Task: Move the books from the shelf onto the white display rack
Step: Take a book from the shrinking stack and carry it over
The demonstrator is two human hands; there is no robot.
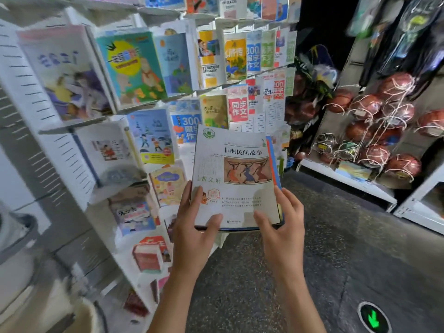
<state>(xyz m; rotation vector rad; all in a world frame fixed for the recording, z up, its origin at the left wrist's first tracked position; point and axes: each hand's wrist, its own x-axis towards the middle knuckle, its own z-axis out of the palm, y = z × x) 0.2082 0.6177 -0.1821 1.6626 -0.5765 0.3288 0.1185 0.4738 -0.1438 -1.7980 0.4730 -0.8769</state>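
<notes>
Fingers (pixel 192 200) of the left hand (pixel 192 227) are curling round the near left corner of a small stack of books (pixel 236 179), thumb lying across the lower cover and the other fingers running up the left edge and under it; the right hand (pixel 282 222) is mirroring this on the near right corner, thumb on the cover, fingers wrapped along the right edge where coloured pages of the books beneath are showing. Both hands are therefore gripping the stack, not merely steadying it. The stack is being held in the air, top cover facing up and tilted slightly away, just in front of the white display rack (pixel 79 164), whose sloped tiers are already carrying many face-out books. No free pocket is plainly visible from here; parts of the rack are blurred. To do the step well, I would judge that one hand should be taking the weight from below while the other peels off the top book, so that the lower ones are not sliding out. Each book should be going into a tier upright, cover outward, bottom edge seated behind the lip. Both forearms are reaching forward from the bottom of the view, roughly parallel, wrists nearly straight. Netted basketballs (pixel 384 131) are hanging on a shelf to the right, well apart.
</notes>
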